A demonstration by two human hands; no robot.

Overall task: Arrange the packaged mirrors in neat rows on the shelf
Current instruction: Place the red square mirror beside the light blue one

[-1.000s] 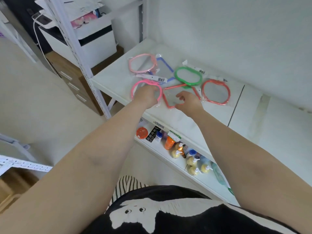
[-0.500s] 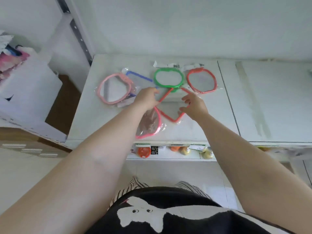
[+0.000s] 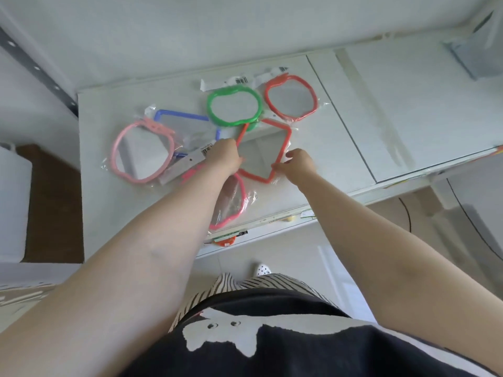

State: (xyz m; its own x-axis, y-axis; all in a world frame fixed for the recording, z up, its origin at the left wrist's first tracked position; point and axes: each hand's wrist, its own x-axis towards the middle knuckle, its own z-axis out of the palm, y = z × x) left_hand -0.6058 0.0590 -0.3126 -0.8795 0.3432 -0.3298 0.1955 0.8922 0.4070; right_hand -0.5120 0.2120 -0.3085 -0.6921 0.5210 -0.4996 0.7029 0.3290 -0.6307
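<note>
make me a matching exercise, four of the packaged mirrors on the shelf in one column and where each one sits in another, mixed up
Mirrors:
1. green-framed mirror
2. light pink round mirror
3. blue-framed mirror
4. red angular mirror

Places:
A. farthest left on the shelf
B. between the left hand and the right hand
C. back row, just left of the red round mirror
D. partly under the light pink one

Pairs: 1-C, 2-A, 3-D, 4-B
</note>
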